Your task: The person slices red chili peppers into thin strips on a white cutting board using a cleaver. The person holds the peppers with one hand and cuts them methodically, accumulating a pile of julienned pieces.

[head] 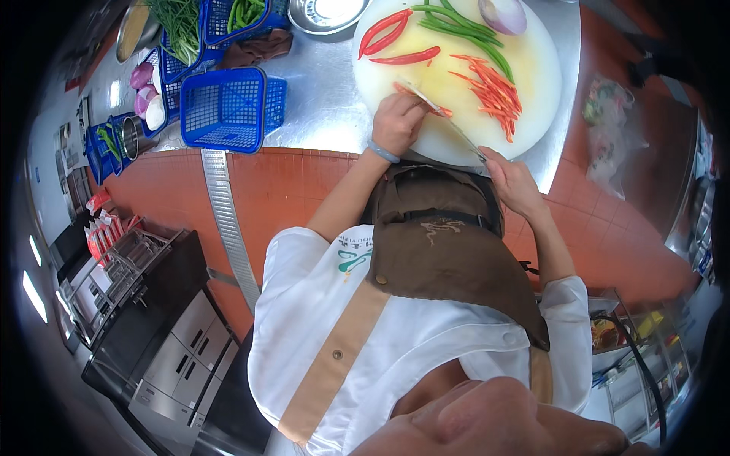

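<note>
On a round white cutting board (pixel 533 114), my left hand (pixel 399 119) presses with bent fingers on a piece of red chili pepper (pixel 404 89). My right hand (pixel 510 176) grips the handle of a knife (pixel 456 128), whose blade reaches across the board to my left fingertips. More red pepper lies just beyond the blade. Right of it rests a heap of red pepper strips (pixel 493 97). Farther back are whole red chili peppers (pixel 406 56), long green chili peppers (pixel 462 25) and a piece of purple onion (pixel 505 16).
The board sits on a steel table (pixel 319 91). An upright-sided blue plastic basket (pixel 222 108) stands at its front edge, left. Beyond are a brown cloth (pixel 256 48), a steel bowl (pixel 328 14) and a basket of green onions (pixel 179 34). Plastic bags (pixel 610 131) are at the right.
</note>
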A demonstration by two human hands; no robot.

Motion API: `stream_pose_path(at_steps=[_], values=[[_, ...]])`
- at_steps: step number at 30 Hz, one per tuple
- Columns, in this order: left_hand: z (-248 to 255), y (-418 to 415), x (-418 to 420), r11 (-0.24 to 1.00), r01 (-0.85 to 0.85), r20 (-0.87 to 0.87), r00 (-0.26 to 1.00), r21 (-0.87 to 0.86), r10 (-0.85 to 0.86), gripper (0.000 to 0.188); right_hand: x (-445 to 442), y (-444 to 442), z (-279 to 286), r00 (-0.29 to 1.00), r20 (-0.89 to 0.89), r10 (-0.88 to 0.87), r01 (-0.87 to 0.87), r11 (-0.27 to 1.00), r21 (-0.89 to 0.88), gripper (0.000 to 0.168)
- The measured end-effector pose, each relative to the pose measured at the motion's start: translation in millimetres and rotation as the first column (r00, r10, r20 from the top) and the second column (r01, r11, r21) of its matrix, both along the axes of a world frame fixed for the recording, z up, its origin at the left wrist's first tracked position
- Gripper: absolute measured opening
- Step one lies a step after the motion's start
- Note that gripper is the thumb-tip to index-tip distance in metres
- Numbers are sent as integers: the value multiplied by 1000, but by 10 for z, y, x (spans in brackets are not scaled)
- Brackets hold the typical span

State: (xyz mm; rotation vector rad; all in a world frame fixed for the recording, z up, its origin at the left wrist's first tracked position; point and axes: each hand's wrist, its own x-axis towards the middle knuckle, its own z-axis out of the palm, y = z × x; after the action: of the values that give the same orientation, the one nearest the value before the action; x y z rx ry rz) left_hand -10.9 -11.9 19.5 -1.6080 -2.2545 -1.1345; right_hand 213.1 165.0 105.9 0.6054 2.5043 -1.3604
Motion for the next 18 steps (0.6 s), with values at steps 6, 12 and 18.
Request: stream_pose_path(at_steps=[6,12,18], values=[[272,117,242,964,-172,349,907,-202,235,20,133,4,-32,981,48,-186,191,971,-147,49],[88,36,-191,956,260,211,951,-138,-228,32,264,-58,-68,950,171,-262,296,928,-226,51],[5,153,-15,937,259,293,938,-233,-187,26,232,-267,8,902,187,-390,432,835,-342,54]])
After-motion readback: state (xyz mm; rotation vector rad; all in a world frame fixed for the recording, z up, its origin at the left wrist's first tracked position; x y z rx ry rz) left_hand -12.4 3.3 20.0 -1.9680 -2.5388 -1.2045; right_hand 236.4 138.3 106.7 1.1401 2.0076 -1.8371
